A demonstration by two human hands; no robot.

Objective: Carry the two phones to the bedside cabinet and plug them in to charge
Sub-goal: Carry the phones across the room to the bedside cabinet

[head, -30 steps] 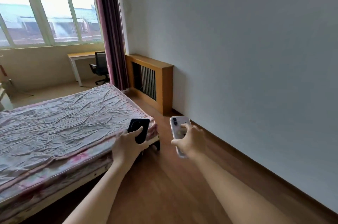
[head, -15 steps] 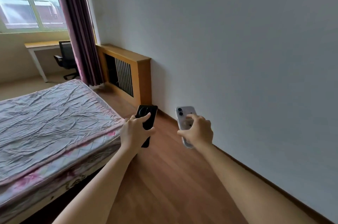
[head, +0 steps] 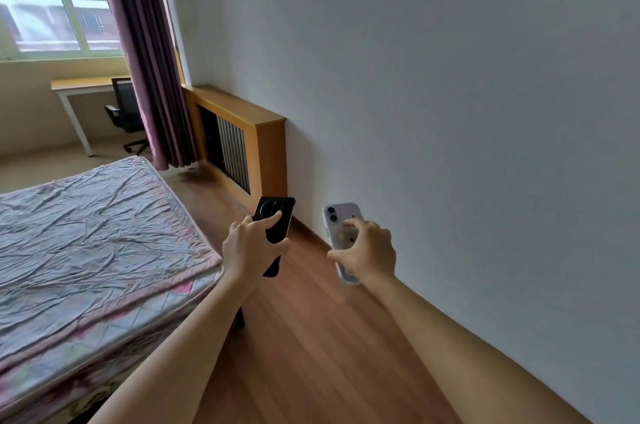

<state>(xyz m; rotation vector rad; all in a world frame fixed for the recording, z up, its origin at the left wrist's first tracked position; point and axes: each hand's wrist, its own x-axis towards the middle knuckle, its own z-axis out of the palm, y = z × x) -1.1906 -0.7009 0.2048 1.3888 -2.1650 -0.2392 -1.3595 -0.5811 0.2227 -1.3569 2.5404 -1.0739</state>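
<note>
My left hand grips a black phone with a round camera ring, its back facing up. To its right, my right hand holds a white phone in a clear case with two lenses at its top corner. Both phones are held out in front of me over the wooden floor, between the bed and the wall. No bedside cabinet or charger shows in this view.
A bed with a crumpled pinkish-grey sheet fills the left. A wooden radiator cover stands against the white wall ahead. Beyond a purple curtain are a desk and a black office chair. Wooden floor runs along the wall.
The view has swung to the right, so the bed and window slid left and the wall fills more of the frame. Both hands still hold their phones.
</note>
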